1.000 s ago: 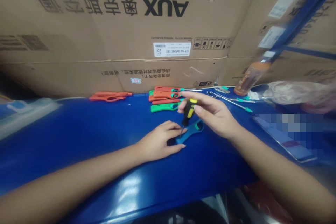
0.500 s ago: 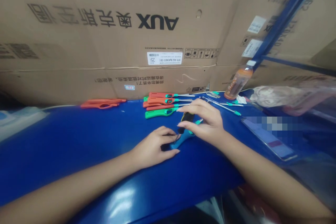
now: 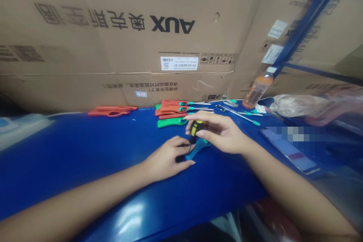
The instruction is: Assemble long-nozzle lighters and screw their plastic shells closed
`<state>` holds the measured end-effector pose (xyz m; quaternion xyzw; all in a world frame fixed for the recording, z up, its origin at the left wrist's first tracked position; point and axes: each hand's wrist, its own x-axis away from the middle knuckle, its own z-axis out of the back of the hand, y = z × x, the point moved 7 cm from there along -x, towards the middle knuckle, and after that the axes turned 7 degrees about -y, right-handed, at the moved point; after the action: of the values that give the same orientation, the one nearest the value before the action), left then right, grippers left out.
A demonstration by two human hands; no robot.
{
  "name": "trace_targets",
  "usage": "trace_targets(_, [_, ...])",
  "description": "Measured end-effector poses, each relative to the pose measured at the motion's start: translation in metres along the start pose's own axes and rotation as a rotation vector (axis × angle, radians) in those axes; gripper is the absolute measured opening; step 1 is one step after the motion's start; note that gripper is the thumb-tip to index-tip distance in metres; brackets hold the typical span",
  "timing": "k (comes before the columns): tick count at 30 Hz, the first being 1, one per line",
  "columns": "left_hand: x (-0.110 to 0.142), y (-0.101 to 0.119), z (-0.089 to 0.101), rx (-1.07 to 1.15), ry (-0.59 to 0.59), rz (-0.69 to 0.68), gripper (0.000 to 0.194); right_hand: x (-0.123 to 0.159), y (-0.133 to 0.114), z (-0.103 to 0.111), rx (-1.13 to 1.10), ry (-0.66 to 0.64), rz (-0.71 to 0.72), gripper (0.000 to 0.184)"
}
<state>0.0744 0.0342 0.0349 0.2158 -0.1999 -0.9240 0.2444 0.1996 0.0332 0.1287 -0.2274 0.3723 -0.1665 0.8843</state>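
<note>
Screwdriver sits gripped in the fingers of the right hand, its tilted shaft meeting the near end of a blue handle that lies on the worktop. Left hand holds that same end between thumb and fingers. Beyond lie orange, red and green lighters.

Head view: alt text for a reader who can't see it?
The right hand holds a black-and-yellow screwdriver tip-down at a blue handle on a blue table; the left hand spans the handle's end. Orange and green handles lie behind, before a cardboard box.
</note>
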Motion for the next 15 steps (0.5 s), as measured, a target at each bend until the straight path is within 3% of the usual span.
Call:
trace_targets(3, [0.0, 0.0, 0.0, 0.014, 0.004, -0.003, 0.04, 0.002, -0.004, 0.011, 0.243, 0.169, 0.044, 0.03])
trace_targets(5, [0.0, -0.001, 0.0, 0.016, 0.002, -0.007, 0.04, 0.001, -0.002, 0.008, 0.23, 0.132, 0.013, 0.032])
trace_targets(8, [-0.001, -0.001, -0.001, 0.008, -0.008, -0.014, 0.042, -0.001, 0.004, -0.003, -0.016, -0.011, -0.042, 0.04])
trace_targets(10, [-0.001, -0.001, -0.001, 0.003, -0.017, -0.014, 0.043, 0.001, 0.001, 0.001, 0.033, 0.064, 0.002, 0.036])
trace_targets(13, [-0.002, 0.0, -0.001, 0.003, -0.026, -0.019, 0.042, 0.007, -0.008, 0.008, 0.294, 0.237, 0.084, 0.033])
trace_targets(15, [-0.003, 0.0, 0.0, 0.006, -0.029, -0.018, 0.04, 0.005, -0.006, 0.003, 0.224, 0.186, 0.064, 0.034])
